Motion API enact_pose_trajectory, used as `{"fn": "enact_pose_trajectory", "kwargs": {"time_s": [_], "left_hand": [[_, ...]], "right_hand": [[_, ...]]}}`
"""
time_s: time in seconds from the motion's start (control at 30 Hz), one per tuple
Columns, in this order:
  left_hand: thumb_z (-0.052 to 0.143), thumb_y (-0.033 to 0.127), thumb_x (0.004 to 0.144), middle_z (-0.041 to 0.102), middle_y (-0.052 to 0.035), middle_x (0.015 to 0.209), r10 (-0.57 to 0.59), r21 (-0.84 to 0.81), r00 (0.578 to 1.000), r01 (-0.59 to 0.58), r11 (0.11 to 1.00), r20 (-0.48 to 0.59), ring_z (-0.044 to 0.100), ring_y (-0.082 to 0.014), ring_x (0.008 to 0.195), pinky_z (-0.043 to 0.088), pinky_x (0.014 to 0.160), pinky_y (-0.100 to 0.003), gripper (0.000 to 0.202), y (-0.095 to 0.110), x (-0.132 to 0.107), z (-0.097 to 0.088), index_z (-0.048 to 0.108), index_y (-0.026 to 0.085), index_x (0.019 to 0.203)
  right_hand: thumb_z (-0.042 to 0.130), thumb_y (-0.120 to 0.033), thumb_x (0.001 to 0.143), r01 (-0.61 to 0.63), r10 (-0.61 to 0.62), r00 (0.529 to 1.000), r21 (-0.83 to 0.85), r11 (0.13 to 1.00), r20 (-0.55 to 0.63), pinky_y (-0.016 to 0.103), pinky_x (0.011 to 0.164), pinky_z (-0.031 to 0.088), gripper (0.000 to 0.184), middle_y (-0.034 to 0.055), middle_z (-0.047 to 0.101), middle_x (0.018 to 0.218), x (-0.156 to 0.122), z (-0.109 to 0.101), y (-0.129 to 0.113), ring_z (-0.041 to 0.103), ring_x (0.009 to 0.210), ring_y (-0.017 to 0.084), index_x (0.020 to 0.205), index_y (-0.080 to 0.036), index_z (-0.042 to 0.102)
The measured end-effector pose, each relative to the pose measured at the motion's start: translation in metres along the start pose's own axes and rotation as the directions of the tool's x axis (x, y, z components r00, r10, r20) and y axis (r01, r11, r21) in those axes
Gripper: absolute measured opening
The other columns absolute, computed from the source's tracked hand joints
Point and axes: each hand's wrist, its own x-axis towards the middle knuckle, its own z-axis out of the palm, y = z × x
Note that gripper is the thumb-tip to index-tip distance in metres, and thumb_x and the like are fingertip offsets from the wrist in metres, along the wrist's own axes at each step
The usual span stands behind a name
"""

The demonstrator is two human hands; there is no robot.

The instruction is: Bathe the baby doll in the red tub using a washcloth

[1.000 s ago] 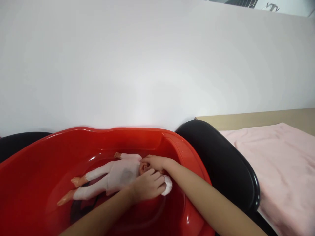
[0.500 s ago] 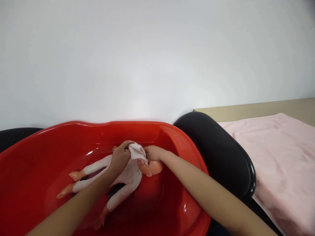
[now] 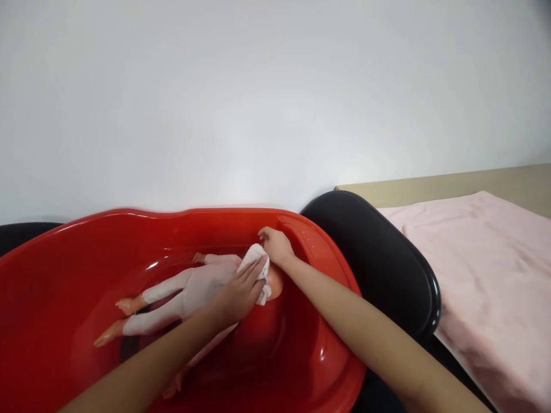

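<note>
A baby doll (image 3: 206, 287) in a pale long-sleeved outfit lies on its back in a red baby bathtub (image 3: 318, 252), feet to the left and head to the right. Over the doll's face is a white cloth (image 3: 253, 253). My left hand (image 3: 245, 289) presses that cloth down with its fingers, hiding part of the doll's chest and face. Just past the cloth, my right hand (image 3: 276, 245) hovers by the doll's head with fingers loosely bent and slightly apart; nothing shows in them.
To the right of the tub stands a black chair (image 3: 379, 258). Beyond it, a pink blanket (image 3: 482, 275) covers most of a wooden surface (image 3: 451, 184). A white wall (image 3: 241, 103) rises behind the tub, and a black edge (image 3: 26, 235) shows at far left.
My left hand has moved right and down, laying the cloth over the doll's face. The right hand has come off the cloth and risen slightly.
</note>
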Motion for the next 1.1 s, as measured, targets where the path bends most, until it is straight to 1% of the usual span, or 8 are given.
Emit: {"fn": "enact_pose_trajectory", "kwargs": {"time_s": [0.13,0.33,0.5,0.67,0.77,0.87,0.97,1.1], "left_hand": [[0.049,0.020,0.110,0.065,-0.0070,0.167,0.268,0.076,0.961,-0.273,0.959,0.066,0.054,-0.0282,0.159,0.032,0.141,-0.047,0.039,0.011,0.007,0.015,0.084,0.023,0.128],[0.049,0.018,0.107,0.082,-0.0097,0.141,0.450,0.155,0.877,-0.475,0.866,0.169,0.069,-0.0272,0.144,0.041,0.134,-0.039,0.045,0.042,0.007,0.036,0.086,0.019,0.132],[0.056,0.019,0.105,0.078,-0.0160,0.146,0.362,0.158,0.918,-0.386,0.909,0.160,0.067,-0.0328,0.144,0.037,0.135,-0.045,0.042,0.028,0.026,0.041,0.082,0.011,0.138],[0.062,0.018,0.104,0.078,-0.0158,0.147,0.247,0.083,0.954,-0.263,0.961,0.168,0.066,-0.0352,0.143,0.035,0.138,-0.052,0.035,0.018,0.033,0.040,0.084,0.014,0.132],[0.061,0.017,0.104,0.079,-0.0152,0.145,0.345,0.063,0.930,-0.355,0.933,0.126,0.067,-0.0321,0.145,0.034,0.140,-0.044,0.037,0.023,0.020,0.042,0.084,0.015,0.133],[0.055,0.020,0.107,0.076,-0.0190,0.149,0.395,0.082,0.911,-0.405,0.911,0.119,0.065,-0.0338,0.149,0.033,0.141,-0.045,0.041,0.023,0.014,0.041,0.081,0.009,0.137],[0.056,0.017,0.107,0.076,-0.0193,0.150,0.323,0.056,0.934,-0.335,0.941,0.153,0.065,-0.0349,0.150,0.035,0.140,-0.047,0.041,0.020,0.023,0.040,0.080,0.007,0.138],[0.056,0.013,0.107,0.079,-0.0058,0.146,0.182,0.016,0.965,-0.188,0.982,0.187,0.064,-0.0289,0.151,0.037,0.139,-0.045,0.039,0.027,0.039,0.054,0.083,0.022,0.134]], "right_hand": [[0.047,-0.018,0.111,0.024,-0.027,0.998,-0.047,0.999,-0.057,0.031,0.096,0.051,0.032,0.0053,0.081,0.137,-0.001,0.001,-0.009,0.074,0.120,0.021,0.129,-0.025,0.074],[0.051,-0.015,0.108,0.054,-0.054,0.999,-0.106,0.993,0.002,0.032,0.092,0.048,0.031,0.0047,0.081,0.134,-0.006,0.003,-0.013,0.074,0.116,0.022,0.124,-0.025,0.076],[0.051,-0.016,0.110,0.097,-0.100,0.993,-0.056,0.994,-0.060,0.030,0.092,0.048,0.028,0.0029,0.082,0.129,-0.004,-0.001,-0.012,0.074,0.111,0.019,0.117,-0.025,0.076],[0.049,-0.018,0.112,0.123,-0.130,0.988,-0.075,0.989,-0.084,0.030,0.095,0.047,0.028,0.0031,0.082,0.130,-0.005,-0.002,-0.014,0.073,0.113,0.019,0.120,-0.024,0.075],[0.045,-0.028,0.116,0.083,-0.073,0.995,-0.180,0.980,0.064,0.031,0.094,0.047,0.031,0.0072,0.080,0.135,-0.003,0.000,-0.012,0.073,0.118,0.021,0.131,-0.023,0.073],[0.042,-0.046,0.119,0.079,-0.010,0.964,-0.247,0.966,0.267,0.032,0.086,0.048,0.043,0.0125,0.082,0.128,0.003,0.003,-0.010,0.076,0.113,0.025,0.129,-0.021,0.076],[0.042,-0.057,0.119,0.104,0.008,0.917,-0.260,0.960,0.398,0.034,0.082,0.050,0.057,0.0157,0.084,0.113,0.004,0.007,-0.009,0.078,0.101,0.028,0.114,-0.018,0.083],[0.053,-0.056,0.114,0.084,0.064,0.896,-0.310,0.947,0.440,0.043,0.086,0.056,0.047,0.0175,0.085,0.112,-0.015,0.018,-0.007,0.079,0.106,0.038,0.130,-0.024,0.084]]}}
